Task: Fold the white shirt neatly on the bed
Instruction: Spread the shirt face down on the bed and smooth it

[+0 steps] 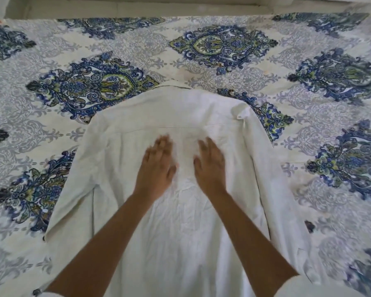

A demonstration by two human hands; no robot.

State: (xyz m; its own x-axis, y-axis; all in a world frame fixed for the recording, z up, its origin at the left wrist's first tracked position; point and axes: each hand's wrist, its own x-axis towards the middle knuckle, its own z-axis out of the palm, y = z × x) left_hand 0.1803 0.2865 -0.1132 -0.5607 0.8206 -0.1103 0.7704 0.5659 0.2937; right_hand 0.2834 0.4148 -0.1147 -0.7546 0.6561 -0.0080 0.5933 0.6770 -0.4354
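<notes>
The white shirt [180, 116] lies spread back-side up on the bed [51, 116], collar at the far end and hem toward me. Its left sleeve [73, 189] hangs down along the left side, and the right sleeve [276, 189] runs down the right side. My left hand [156, 168] rests flat on the middle of the shirt's back, palm down with fingers apart. My right hand [210, 166] lies flat just beside it, also palm down. Neither hand grips any cloth. The fingertips are blurred.
The bedspread [223, 48] is cream with large blue and green medallions and covers the whole bed. A pale wall or headboard edge [137, 7] runs along the far side.
</notes>
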